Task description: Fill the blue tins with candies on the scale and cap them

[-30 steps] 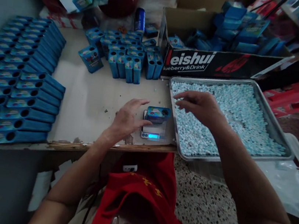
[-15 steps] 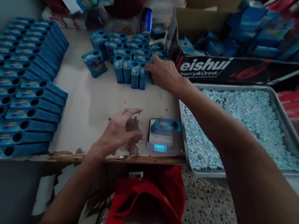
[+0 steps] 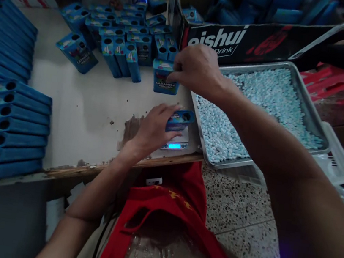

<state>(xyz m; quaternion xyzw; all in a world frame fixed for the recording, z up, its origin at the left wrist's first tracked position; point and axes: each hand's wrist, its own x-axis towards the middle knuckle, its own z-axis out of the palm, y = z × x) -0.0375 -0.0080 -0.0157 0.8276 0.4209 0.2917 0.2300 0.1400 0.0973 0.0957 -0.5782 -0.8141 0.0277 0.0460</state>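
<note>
My right hand (image 3: 197,66) pinches a small blue candy box (image 3: 162,80) by its side, above the table in front of the grouped boxes. My left hand (image 3: 155,129) is closed on a second blue candy box (image 3: 177,123) that stands on a small digital scale (image 3: 185,137). The scale's display glows blue, but its digits are unreadable. A round dark opening shows in the top of the box at the scale. Just beyond my right hand stand several similar blue boxes (image 3: 115,55), with one (image 3: 79,55) slightly apart on their left.
Rows of blue boxes (image 3: 16,120) fill the table's left side. To the right lies a metal tray (image 3: 210,165) of pale blue and white candies. Behind it is a black carton (image 3: 249,37) with more blue boxes. A wooden edge (image 3: 89,168) borders the table (image 3: 75,107).
My right hand has drawn a box from the group towards me. My left hand has moved right and closed on the box at the scale. The camera view has shifted too.
</note>
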